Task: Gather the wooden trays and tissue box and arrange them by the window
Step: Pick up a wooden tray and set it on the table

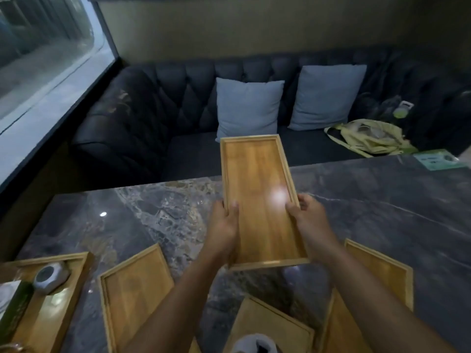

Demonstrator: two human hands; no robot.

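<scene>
A: Tray count?

B: Five rectangular light-wood trays with raised rims. One long wooden tray (260,200) is held up over the dark marble table (382,212). Left hand (224,225) is clamped on its left rim, right hand (309,222) on its right rim, thumbs inside on the floor of the tray, fingers under it.

A: The other four?

B: All flat on the table, nearer the person than the hands. Empty tray (135,296) below-left of the left hand. Loaded tray (48,301) further left, towards the window (46,54). Right tray (382,276) under the right forearm. Fifth tray (270,324) between the forearms, a white object on its near end, too cut off to identify.

A: Tissue box?

B: One green tissue box (12,304) on the loaded tray, beside one round grey object (51,276).

A: Beyond the hands?

B: One dark tufted sofa (153,118), two pale blue cushions (248,108), one yellow bag (367,136).
</scene>
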